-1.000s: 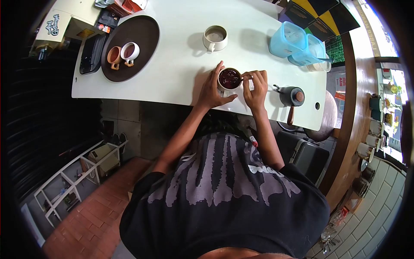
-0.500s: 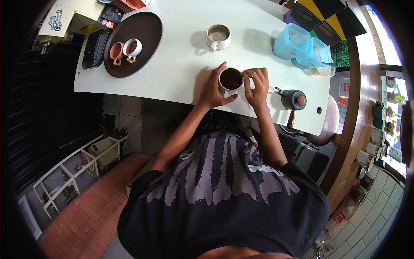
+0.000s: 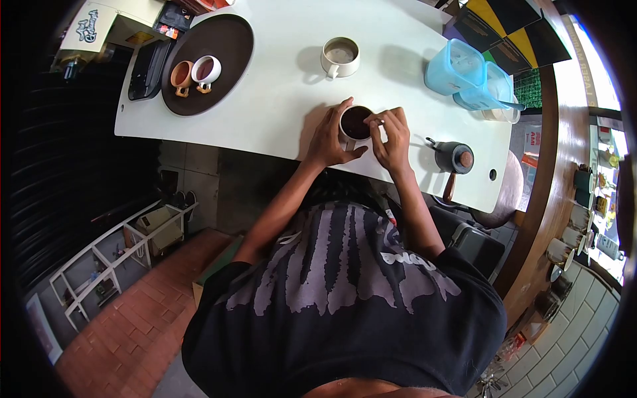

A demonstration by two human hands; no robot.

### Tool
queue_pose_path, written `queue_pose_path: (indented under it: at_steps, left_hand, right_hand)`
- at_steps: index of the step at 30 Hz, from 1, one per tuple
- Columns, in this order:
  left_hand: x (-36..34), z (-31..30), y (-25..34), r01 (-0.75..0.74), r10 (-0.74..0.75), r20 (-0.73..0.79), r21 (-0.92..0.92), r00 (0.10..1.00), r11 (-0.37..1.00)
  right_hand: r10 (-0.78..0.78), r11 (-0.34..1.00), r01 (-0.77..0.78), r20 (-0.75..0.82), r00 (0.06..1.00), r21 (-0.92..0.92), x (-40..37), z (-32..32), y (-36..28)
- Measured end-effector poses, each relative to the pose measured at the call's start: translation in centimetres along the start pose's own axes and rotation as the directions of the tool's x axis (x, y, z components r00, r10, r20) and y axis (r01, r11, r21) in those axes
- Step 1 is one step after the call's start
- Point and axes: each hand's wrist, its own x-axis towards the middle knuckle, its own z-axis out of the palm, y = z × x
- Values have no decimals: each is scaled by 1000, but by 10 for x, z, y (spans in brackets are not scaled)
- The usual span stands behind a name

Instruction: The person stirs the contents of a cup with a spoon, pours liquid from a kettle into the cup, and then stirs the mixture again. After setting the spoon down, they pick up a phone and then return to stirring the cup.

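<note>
A white cup (image 3: 350, 142) of dark liquid stands near the front edge of the white table (image 3: 265, 113). My left hand (image 3: 326, 140) is wrapped round its left side, with the thumb in front. At the cup's right rim, my right hand (image 3: 393, 138) pinches a thin utensil (image 3: 379, 122), mostly hidden by the fingers; its lower end is not visible. Behind this cup stands a second light cup (image 3: 340, 57) with its handle towards me. To the right of my right hand is a dark pot (image 3: 454, 158) with a wooden handle.
A round brown tray (image 3: 225, 46) at the left bears an orange-brown cup (image 3: 180, 74) and a white cup (image 3: 206, 68). Light-blue containers (image 3: 454, 69) stand at the back right. A black device (image 3: 147, 69) lies left of the tray.
My right hand has shifted slightly left, its fingertips now over the cup's right rim. My left hand stays round the cup. The whole view has shifted slightly.
</note>
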Motion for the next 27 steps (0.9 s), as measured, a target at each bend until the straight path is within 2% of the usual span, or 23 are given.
queue_pose_path:
  at_steps: [3,8,12,16,18,23,27]
  left_hand:
    - [-5,-6,-1,8,-8,-2,-25,1000,1000]
    - [-10,-10,-4,2,-2,5,1,1000,1000]
    - [-9,-10,-2,3,-3,-4,-6,1000,1000]
    - [-9,-10,-1,27,-27,9,-32,1000,999]
    - [-8,-7,-2,-18,17,-15,-39,1000,999]
    - [-18,-16,4,10,-10,-1,-17,1000,1000]
    - [-17,-15,5,18,-17,14,-25,1000,1000]
  right_hand:
    - [37,996,-42,60,998,78,1,10,-17]
    - [69,997,-70,33,997,38,8,16,-15]
    - [30,999,-30,-4,1000,-36,5,3,-16]
    - [74,997,-75,14,997,13,-3,8,-26]
    - [152,981,-156,36,988,116,-2,16,-31]
    - [43,998,-44,-12,999,-44,11,17,-30]
    - [109,990,-107,13,994,-96,2,-2,-30]
